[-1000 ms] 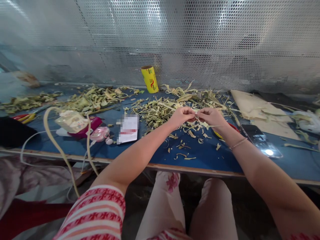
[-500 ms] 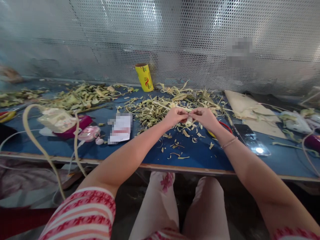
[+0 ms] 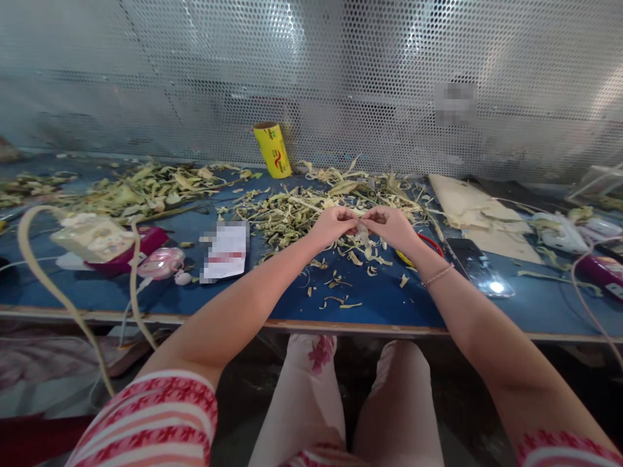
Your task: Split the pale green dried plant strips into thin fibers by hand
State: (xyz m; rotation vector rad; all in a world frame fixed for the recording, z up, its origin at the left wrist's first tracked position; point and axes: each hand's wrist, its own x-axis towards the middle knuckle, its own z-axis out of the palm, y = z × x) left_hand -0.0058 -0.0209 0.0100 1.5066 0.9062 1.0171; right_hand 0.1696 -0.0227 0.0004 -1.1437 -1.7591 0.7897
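Note:
My left hand and my right hand meet over the pile of dried plant strips, fingertips nearly touching. Between them is a small pale, translucent piece, pinched by both hands; what it is exactly does not show. Loose pale scraps lie just below the fingers. Beside my right wrist, partly covered by it, a red and yellow curved handle rests on the table.
Left are another plant heap, a pink case and a white packet. A yellow tube leans before the perforated metal wall. Right are a phone with its light on and brown cardboard.
The view has swung slightly right, so the table's things sit further left. Both hands stay together at the pile, and more of the pale piece shows below the fingertips.

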